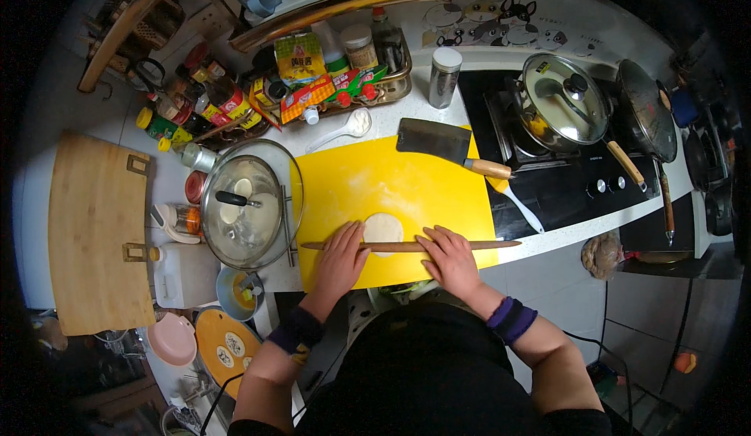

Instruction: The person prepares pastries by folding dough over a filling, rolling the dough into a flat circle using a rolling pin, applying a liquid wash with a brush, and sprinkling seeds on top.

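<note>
A thin wooden rolling pin (384,247) lies across a flat round of dough (384,227) on a floured yellow mat (328,183). My left hand (342,254) rests on the pin to the left of the dough, fingers extended over it. My right hand (450,258) lies on the pin to the right, fingers likewise stretched forward. Neither hand is wrapped round the pin. A cleaver (434,140) with a wooden handle rests on the mat's far right edge. Left of the mat, a glass lid (252,224) covers pale dough pieces.
A white-handled brush (522,210) lies by the hob (563,195), where a lidded pot (563,101) and a wok (645,110) stand. A white spoon (343,131) holds white powder. Bottles and a seasoning tray (399,86) line the back. At lower left, an orange board (214,336) bears dough rounds.
</note>
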Demonstrator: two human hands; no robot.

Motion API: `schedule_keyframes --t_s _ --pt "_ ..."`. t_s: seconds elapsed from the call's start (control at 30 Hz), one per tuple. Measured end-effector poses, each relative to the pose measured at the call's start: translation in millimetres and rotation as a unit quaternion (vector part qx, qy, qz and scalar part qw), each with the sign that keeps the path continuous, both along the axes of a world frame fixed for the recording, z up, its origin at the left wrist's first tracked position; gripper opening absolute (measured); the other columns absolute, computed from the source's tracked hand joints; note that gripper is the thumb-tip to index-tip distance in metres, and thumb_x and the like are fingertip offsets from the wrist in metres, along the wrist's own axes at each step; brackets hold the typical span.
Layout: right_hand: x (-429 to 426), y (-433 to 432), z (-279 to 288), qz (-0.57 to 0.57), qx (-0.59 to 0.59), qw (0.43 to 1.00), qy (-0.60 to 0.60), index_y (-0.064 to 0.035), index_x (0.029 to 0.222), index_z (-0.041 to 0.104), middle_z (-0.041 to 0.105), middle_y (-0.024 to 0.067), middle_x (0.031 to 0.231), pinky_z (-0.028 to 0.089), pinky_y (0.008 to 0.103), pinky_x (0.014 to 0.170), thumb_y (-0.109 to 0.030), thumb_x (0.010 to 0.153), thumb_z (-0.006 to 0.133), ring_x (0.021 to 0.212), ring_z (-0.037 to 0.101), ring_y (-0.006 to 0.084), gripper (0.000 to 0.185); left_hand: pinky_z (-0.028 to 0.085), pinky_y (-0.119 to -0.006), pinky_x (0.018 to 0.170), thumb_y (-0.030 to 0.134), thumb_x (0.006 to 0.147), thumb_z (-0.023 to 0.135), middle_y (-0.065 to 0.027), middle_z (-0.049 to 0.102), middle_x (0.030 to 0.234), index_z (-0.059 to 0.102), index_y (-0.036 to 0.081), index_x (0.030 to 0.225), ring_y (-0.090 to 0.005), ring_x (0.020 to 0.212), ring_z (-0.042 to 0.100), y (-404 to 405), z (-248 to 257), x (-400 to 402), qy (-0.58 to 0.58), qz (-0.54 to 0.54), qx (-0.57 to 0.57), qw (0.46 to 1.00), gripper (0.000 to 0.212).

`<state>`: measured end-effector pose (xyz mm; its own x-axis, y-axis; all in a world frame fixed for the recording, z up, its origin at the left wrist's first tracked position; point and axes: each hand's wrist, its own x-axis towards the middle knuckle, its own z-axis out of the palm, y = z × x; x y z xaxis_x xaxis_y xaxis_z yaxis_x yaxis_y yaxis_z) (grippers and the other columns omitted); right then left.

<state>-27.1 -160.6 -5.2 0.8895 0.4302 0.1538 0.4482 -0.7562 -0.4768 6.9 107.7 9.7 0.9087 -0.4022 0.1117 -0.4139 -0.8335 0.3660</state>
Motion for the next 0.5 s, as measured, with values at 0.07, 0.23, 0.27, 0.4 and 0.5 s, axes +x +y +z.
schedule_keyframes --t_s 0.07,0.23,0.27,0.4,0.5 --pt "12 3 1 -0.013 0.035 0.999 -0.024 -0.0098 0.116 0.06 0.055 0.0088 0.123 0.04 0.0424 0.096 -0.016 0.079 0.068 0.115 0.049 0.0306 0.038 0.038 -0.043 0.104 0.018 0.087 0.063 -0.0168 0.052 0.132 0.05 0.002 0.133 -0.0329 0.126 0.045 -20 3 26 0.009 0.004 -0.056 0.998 0.05" --pt "28 2 3 -0.016 0.094 0.995 -0.009 -0.009 0.098 0.066 0.059 0.0072 0.099 0.046 0.0392 0.083 -0.011 0.073 0.073 0.096 0.055 0.0288 0.026 0.046 -0.04 0.089 0.016 0.08 0.069 -0.0111 0.059 0.106 0.064 0.007 0.108 -0.0321 0.105 0.054 -42 8 59 0.023 -0.013 -0.038 0.999 0.03" --pt "28 0 3 -0.015 0.096 0.995 -0.009 -0.0089 0.096 0.066 0.059 0.0071 0.096 0.046 0.0389 0.082 -0.011 0.072 0.073 0.095 0.055 0.0288 0.025 0.046 -0.04 0.088 0.017 0.079 0.07 -0.0104 0.059 0.103 0.066 0.008 0.104 -0.032 0.102 0.055 -43 10 64 0.035 -0.011 -0.024 0.999 0.027" --pt "26 -6 8 -0.007 0.107 0.994 0.034 -0.0092 0.095 0.067 0.059 0.008 0.09 0.048 0.0383 0.079 -0.011 0.072 0.074 0.09 0.056 0.0294 0.024 0.049 -0.041 0.076 0.024 0.075 0.074 -0.0125 0.061 0.086 0.067 0.006 0.096 -0.0322 0.085 0.06 -20 16 79 0.197 0.05 0.043 0.978 0.029" --pt "21 -6 14 -0.002 0.103 0.994 0.036 -0.0091 0.093 0.067 0.059 0.0073 0.088 0.048 0.0382 0.078 -0.016 0.076 0.071 0.088 0.057 0.0285 0.018 0.05 -0.041 0.069 0.027 0.076 0.075 -0.0151 0.063 0.08 0.067 0.004 0.094 -0.0323 0.077 0.063 -1 -1 68 0.224 0.105 -0.048 0.968 0.03"
